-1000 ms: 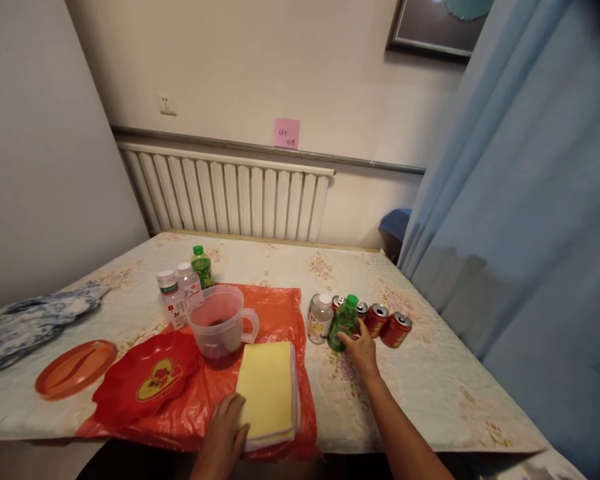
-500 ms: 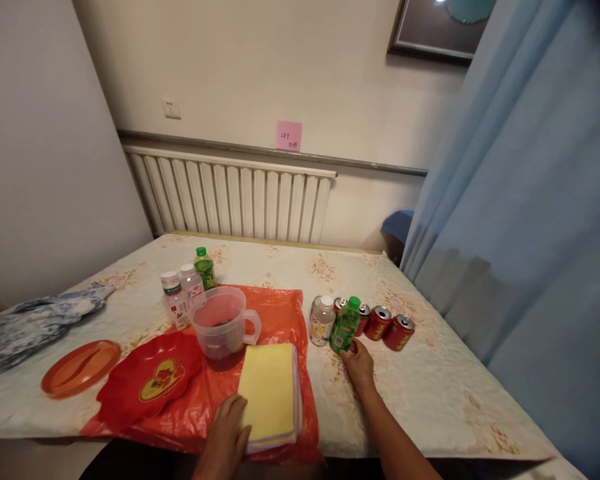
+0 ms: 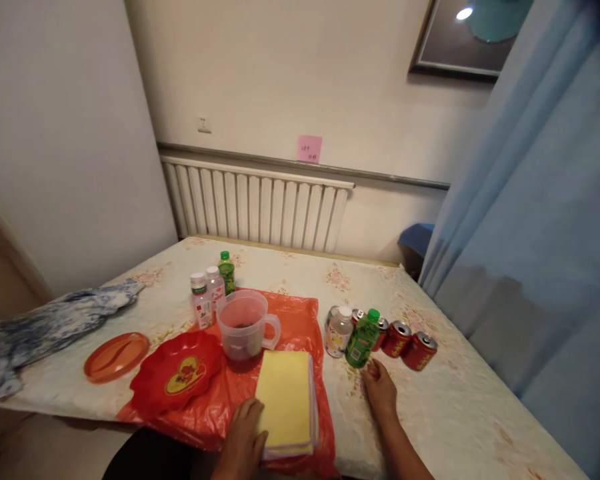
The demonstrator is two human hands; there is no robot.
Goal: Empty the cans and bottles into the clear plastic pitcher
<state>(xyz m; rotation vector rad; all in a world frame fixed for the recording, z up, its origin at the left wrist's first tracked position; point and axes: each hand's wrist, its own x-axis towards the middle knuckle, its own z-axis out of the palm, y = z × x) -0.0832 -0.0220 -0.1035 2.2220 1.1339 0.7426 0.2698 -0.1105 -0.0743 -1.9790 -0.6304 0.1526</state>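
My left hand point(image 3: 242, 437) lies along the left edge of a stack of folded yellow cloths point(image 3: 286, 400), fingers and thumb apart, touching it without gripping. Just below a green bottle point(image 3: 364, 340) is my right hand point(image 3: 381, 392), its fingers loosely curved and apart, with nothing visible in them. The green bottle stands upright beside a clear bottle with a white cap point(image 3: 339, 333). Several red cans point(image 3: 420, 351) stand in a row to the right; some are partly hidden behind the green bottle. Under the cloths is a red plastic sheet point(image 3: 293, 317).
A clear plastic jug point(image 3: 243, 327) and a red scalloped tray point(image 3: 155, 380) sit on the sheet. Two white-capped bottles point(image 3: 203, 308) and another green bottle point(image 3: 227, 273) stand behind. An orange lid point(image 3: 117, 358) and patterned fabric point(image 3: 75, 317) lie left. A blue curtain point(image 3: 540, 267) hangs right.
My right hand has come off the green bottle's base and drawn slightly toward me. The bottle stays standing. The whole view has shifted; my left hand remains at the cloths.
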